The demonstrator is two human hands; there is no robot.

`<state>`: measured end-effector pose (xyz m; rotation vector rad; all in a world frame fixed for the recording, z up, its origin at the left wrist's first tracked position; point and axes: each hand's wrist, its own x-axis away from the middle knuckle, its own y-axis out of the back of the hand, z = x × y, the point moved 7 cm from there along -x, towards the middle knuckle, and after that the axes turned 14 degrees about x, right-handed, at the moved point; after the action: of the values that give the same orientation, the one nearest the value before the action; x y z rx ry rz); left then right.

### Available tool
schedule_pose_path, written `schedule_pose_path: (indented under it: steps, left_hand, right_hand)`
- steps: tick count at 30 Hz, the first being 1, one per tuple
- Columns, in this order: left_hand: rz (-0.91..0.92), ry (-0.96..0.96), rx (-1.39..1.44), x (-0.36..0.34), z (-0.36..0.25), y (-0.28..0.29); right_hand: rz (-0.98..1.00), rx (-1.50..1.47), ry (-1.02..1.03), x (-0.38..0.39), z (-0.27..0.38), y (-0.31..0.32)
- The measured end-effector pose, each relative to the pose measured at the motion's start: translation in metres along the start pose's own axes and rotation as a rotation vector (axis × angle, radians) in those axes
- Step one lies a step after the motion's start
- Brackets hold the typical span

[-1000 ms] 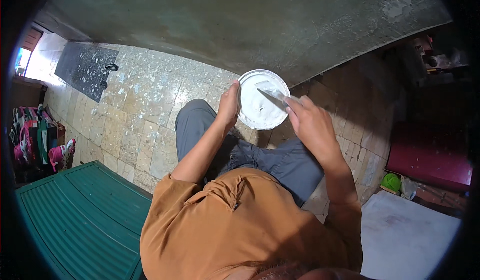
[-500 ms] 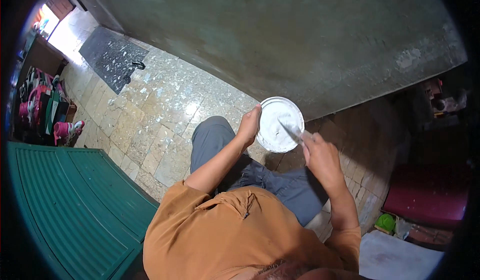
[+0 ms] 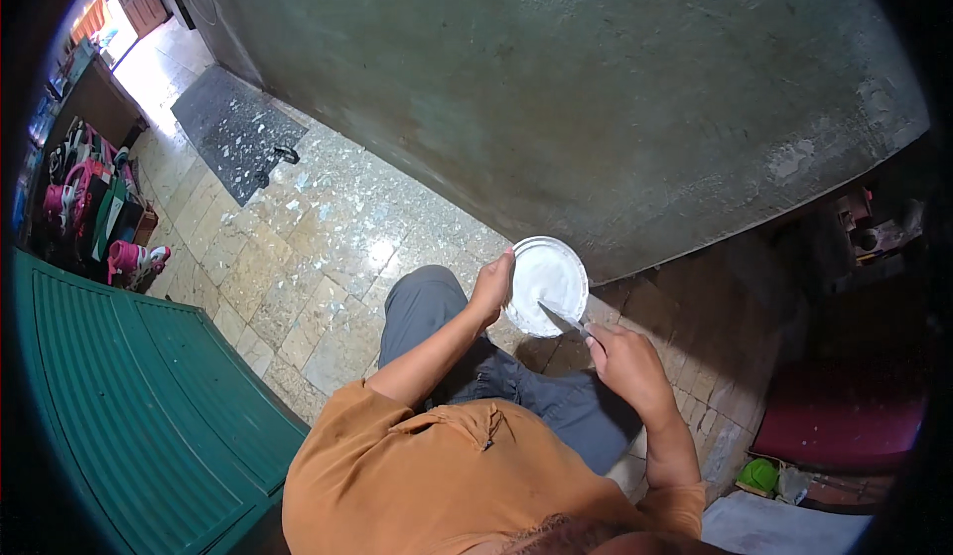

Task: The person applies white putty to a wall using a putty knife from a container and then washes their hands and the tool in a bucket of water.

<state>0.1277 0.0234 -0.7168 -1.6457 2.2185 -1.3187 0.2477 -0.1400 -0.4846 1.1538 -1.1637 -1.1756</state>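
A round white tub (image 3: 585, 279) of white paste (image 3: 542, 273) is held above the floor, near the foot of the wall. My left hand (image 3: 490, 287) grips its left rim, thumb on top. In my right hand (image 3: 631, 368) is a putty knife (image 3: 563, 317), fingers closed round its handle. The blade reaches over the near right rim, and its tip rests on or just above the paste. How deep the tub is cannot be made out from above.
A worn dark green wall (image 3: 496, 108) rises just beyond the tub. White flakes litter the tile floor (image 3: 298, 257) and a grey mat (image 3: 233, 133). Green louvred doors (image 3: 149, 396) stand at left, with pink skates (image 3: 137, 260) behind them. A dark red surface (image 3: 844, 396) lies at right.
The tub and both hands sit lower in the picture, closer to me. The knife has moved from the middle of the paste toward the near rim. The view has shifted slightly.
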Motion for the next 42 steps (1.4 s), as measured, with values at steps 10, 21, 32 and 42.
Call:
schedule_pose_path:
  steps: [10, 21, 32, 42]
  left_hand:
    - [-0.059, -0.061, 0.074, -0.001, 0.013, 0.000]
    - [-0.073, -0.042, 0.038, -0.003, 0.020, 0.010]
    - [-0.190, -0.055, 0.080, 0.028, -0.023, 0.008]
    - [-0.286, -0.038, 0.103, 0.104, -0.104, -0.055]
  right_hand:
    - [-0.076, -0.027, -0.164, 0.009, -0.014, -0.009]
    - [-0.034, -0.057, -0.189, 0.012, -0.019, -0.006]
    - [0.180, -0.552, -0.261, -0.027, -0.052, 0.005]
    - [0.401, -1.038, -0.327, -0.017, -0.068, 0.080]
